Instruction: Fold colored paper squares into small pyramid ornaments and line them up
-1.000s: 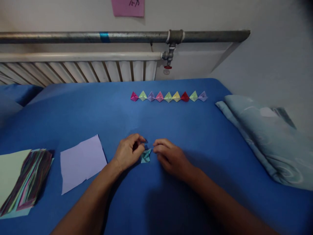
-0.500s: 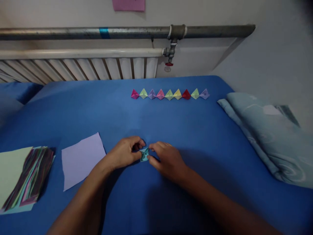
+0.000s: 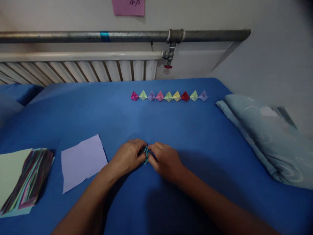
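Observation:
A small folded teal paper [image 3: 146, 155] is between my two hands, near the middle of the blue surface [image 3: 171, 127]. My left hand [image 3: 129, 156] pinches its left side with thumb and fingers. From the right, my right hand [image 3: 166, 160] presses the opposite side with thumb and fingertips. The paper looks narrow and squeezed, and the fingers partly cover it. Farther back, a row of several small folded paper pieces [image 3: 168, 96] in pink, green, purple, yellow and red lies side by side.
A lavender sheet [image 3: 81, 163] lies left of my left forearm. Beyond it at the far left is a stack of coloured paper [image 3: 14, 176]. A folded light-blue cloth [image 3: 269, 140] rests at the right. A radiator [image 3: 97, 70] and pipe [image 3: 137, 36] run behind.
The teal paper was spread flatter and now looks narrower, pressed together between the fingers. My hands have come closer together around it. The view has tilted slightly up.

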`<state>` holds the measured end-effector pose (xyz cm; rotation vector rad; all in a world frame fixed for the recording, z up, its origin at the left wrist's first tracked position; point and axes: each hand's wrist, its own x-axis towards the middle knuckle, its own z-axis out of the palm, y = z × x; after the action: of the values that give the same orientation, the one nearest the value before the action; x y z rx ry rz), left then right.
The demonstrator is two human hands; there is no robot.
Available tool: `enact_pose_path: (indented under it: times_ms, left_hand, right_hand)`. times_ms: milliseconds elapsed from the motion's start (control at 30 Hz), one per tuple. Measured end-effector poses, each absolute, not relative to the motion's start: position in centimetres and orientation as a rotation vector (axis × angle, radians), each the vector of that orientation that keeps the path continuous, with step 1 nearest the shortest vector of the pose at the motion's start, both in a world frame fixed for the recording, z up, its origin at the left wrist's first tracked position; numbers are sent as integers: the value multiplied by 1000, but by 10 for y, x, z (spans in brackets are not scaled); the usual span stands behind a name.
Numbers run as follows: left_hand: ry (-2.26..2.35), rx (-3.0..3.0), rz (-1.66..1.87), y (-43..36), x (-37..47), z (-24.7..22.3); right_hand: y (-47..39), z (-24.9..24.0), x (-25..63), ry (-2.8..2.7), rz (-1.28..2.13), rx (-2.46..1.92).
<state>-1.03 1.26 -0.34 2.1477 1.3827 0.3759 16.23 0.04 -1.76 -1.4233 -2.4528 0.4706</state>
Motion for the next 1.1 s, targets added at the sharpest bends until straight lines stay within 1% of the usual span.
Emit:
enact_pose_path:
  times_ms: [233,667,900,1100]
  left_hand:
    - [1438,2267,329,12,-7,-6]
    - [1624,2239,260,11,2,-9]
    - [1629,2168,289,12,2,-9]
    - [1629,2200,239,13,2,-9]
  right_hand:
    - [3,-19,163,-2487,400,-1424]
    - [6,-23,163,-2495,362,-1451]
    - [8,-25,162,-2449,363,-1459]
    - [9,-26,161,-2425,318,-1431]
